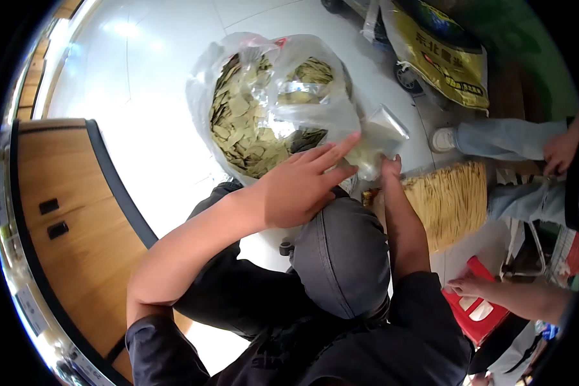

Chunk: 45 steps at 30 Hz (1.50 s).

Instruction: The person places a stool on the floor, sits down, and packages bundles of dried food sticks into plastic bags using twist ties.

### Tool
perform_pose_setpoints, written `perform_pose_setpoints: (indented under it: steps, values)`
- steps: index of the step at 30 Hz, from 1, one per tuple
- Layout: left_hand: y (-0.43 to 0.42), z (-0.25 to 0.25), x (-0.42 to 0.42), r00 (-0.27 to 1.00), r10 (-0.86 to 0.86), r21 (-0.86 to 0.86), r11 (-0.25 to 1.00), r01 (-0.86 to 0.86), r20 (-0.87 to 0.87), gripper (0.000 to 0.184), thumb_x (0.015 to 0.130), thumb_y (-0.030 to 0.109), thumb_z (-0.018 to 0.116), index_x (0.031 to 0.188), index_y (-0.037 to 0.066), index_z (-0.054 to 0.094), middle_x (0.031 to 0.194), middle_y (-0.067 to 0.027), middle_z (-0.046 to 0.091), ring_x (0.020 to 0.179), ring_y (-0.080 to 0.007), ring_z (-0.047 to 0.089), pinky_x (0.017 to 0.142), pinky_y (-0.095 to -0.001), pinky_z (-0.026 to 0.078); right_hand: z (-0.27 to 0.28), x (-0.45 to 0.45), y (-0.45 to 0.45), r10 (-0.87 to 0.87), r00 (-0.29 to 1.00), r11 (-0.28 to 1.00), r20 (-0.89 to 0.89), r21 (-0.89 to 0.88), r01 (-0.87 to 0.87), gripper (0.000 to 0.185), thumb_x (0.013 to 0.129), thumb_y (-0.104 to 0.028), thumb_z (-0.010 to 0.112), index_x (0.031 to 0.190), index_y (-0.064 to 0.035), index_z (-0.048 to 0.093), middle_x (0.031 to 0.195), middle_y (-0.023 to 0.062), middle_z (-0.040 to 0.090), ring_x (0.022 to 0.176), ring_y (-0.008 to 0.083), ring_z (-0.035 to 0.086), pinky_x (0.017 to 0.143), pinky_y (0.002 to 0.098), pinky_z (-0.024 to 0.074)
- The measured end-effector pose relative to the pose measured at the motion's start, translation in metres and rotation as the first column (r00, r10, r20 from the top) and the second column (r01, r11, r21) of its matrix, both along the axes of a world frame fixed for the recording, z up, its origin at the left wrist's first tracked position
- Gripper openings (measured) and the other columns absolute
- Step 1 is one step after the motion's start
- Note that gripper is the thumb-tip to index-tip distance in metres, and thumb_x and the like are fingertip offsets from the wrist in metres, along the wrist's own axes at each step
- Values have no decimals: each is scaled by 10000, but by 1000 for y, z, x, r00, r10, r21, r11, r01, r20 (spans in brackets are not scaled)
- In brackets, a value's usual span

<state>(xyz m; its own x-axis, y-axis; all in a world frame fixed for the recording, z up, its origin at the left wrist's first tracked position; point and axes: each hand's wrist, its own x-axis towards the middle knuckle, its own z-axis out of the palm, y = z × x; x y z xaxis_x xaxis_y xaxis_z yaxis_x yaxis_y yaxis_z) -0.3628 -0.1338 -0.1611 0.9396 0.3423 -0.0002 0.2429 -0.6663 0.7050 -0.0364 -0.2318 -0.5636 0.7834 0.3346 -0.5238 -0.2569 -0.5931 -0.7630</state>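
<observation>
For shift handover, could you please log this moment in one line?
left hand: fingers spread over edge of large bag | right hand: at clear packet, grip unclear | large bag: leaves inside, on floor

Ahead of the fingers of the left hand, and to their left, the large bag of leaves blocks the way; bare floor opens past its left side. Clear plastic stands in front of the fingers of the right hand, with passable floor farther forward and right, up to a bystander's shoe. Just right of those fingers, the yellow stick bundle is an obstacle; behind the left fingers, the wearer's knee closes off the space
</observation>
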Motion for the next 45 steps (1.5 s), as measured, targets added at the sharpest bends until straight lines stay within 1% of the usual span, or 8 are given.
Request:
perform_pose_setpoints:
  steps: [3, 10, 16, 18, 22, 30, 38, 45]
  values:
    - [0, -2, 1, 1000, 19, 100, 995, -20, 5, 532, 793, -22, 614, 1308, 51, 502, 1568, -194, 172, 1389, -381, 314, 1099, -438, 356, 54, -21, 23, 410, 861, 899, 302, -295, -324, 626, 810, -172, 723, 1354, 16, 478, 1344, 237, 511, 1241, 324, 503, 1015, 360, 431]
    - [2, -13, 5, 999, -44, 180, 983, 39, 25, 580, 753, -70, 599, 1307, 80, 515, 1577, -193, 144, 1411, -392, 274, 1110, -433, 359, 159, -104, 69, 841, 411, 531, -352, 678, -508, 1085, 789, -150, 779, 1512, -3, -17, 1388, 155, 461, 1238, 241, 495, 1004, 318, 436]
    - [-5, 5, -29, 984, 13, 65, 998, -1, -178, 640, 747, -115, 557, 1344, 109, 495, 1588, -193, 76, 1325, -391, 424, 1038, -423, 450, 123, -140, 83, 769, 453, 639, -452, 527, -560, 1243, 785, -152, 784, 1445, 11, -258, 1382, 170, 454, 1249, 259, 485, 1005, 324, 436]
    - [-2, 12, -42, 953, 45, 26, 999, -39, -300, 654, 748, -110, 548, 1358, 119, 487, 1587, -196, 69, 1286, -395, 462, 1019, -427, 463, 184, -152, 92, 876, 480, 468, -52, 335, -818, 1341, 769, -172, 803, 1363, 22, -383, 1412, 192, 410, 1265, 284, 466, 1023, 330, 421]
    - [9, 22, -63, 808, 171, 86, 985, -149, -564, 676, 755, -77, 540, 1385, 159, 476, 1578, -215, 95, 1176, -410, 540, 969, -448, 484, 192, -161, 104, 866, 496, 452, -53, 503, -736, 1376, 724, -266, 847, 1407, 39, -308, 1553, 239, 147, 1395, 302, 290, 1123, 370, 299]
    - [20, 11, -78, 837, 309, 352, 924, -150, -453, 608, 773, 23, 636, 1353, 138, 493, 1258, -167, 565, 1142, -350, 556, 1045, -442, 405, 165, -169, 141, 800, 564, 530, 203, 200, -824, 1318, 704, -251, 853, 1461, 61, -179, 1534, 267, 196, 1412, 305, 259, 1134, 337, 272]
    - [21, 11, -60, 845, 396, 434, 873, -224, -360, 473, 807, 50, 645, 1270, 86, 551, 1160, -171, 601, 1050, -383, 567, 956, -446, 438, 171, -150, 149, 742, 671, 531, 9, 602, -596, 881, 825, -159, 749, 1521, -102, 212, 1440, 228, 415, 1337, 282, 412, 1078, 363, 368]
    - [8, 21, -50, 859, 395, 361, 892, -273, -327, 383, 854, 72, 621, 1234, 98, 577, 1136, -166, 627, 1030, -393, 582, 912, -444, 461, 139, -73, 4, 532, 469, 755, 705, -145, -640, 548, 823, -213, 686, 1323, -57, 521, 1361, 235, 470, 1229, 423, 445, 1069, 467, 341]
